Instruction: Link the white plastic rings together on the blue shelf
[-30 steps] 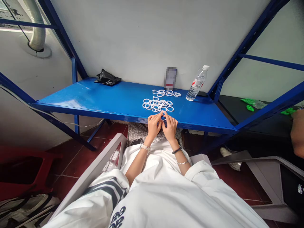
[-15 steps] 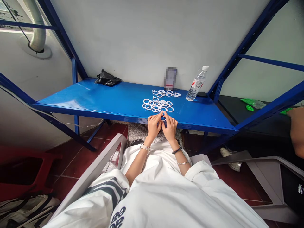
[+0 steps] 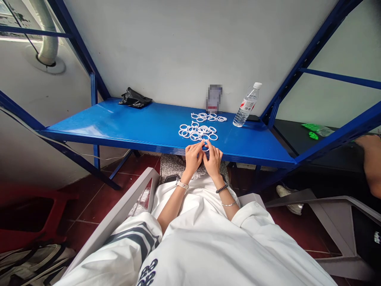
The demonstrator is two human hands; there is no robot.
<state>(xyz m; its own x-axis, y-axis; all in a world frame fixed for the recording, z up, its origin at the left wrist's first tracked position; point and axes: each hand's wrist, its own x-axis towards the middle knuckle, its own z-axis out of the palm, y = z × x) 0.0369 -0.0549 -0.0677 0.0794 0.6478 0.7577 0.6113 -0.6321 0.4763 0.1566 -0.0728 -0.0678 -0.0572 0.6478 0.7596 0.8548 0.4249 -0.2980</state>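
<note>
At the front edge of the blue table [image 3: 143, 127], my left hand [image 3: 194, 156] and my right hand [image 3: 213, 157] meet fingertip to fingertip. Between them they pinch a white ring [image 3: 205, 149], whose lower curve shows below the fingers. The fingers cover its upper part. Just beyond the fingertips lies a loose cluster of several white rings [image 3: 213, 139], some overlapping and some with a small knob or eyelet. Farther back is a smaller row of similar rings [image 3: 201, 119].
A clear water bottle [image 3: 244, 109] stands at the right rear. Against the wall leans a blurred-out upright item [image 3: 214, 98]. A black plastic bag [image 3: 135, 98] lies at the back left. Another person's arm [image 3: 372, 163] is at far right, near green pieces in a bag [image 3: 318, 129].
My hands and the pinched ring stay almost in place. At far right, the other person's hand has shifted slightly left, covering a green piece seen before.
</note>
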